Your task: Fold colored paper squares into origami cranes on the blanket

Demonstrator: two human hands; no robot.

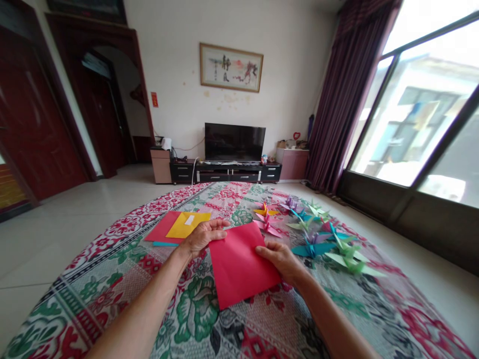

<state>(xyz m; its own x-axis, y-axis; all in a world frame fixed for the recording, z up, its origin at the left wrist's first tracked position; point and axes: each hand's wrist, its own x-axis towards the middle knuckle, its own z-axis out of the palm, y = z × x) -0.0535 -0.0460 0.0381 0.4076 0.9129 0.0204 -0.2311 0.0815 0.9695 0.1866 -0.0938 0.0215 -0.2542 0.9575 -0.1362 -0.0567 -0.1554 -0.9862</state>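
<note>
A square sheet of red paper [243, 267] is held up between my two hands, tilted just above the patterned tablecloth [194, 309]. My left hand [204, 235] pinches its upper left corner, thumb on top. On the right edge, my right hand [279, 257] grips the sheet with the thumb on the near face and the fingers behind it, mostly hidden. Left of the sheet lie a yellow paper [179, 227] with a small white piece [189, 220] on it, a red-pink paper [159, 229] and a blue paper [164, 244] showing at the edge.
Several folded paper cranes stand on the right of the round table, among them a blue crane [313, 245], a pale green crane [352, 259] and a pink crane [267, 224]. Beyond the table are a television [235, 142] and a low cabinet [228, 174].
</note>
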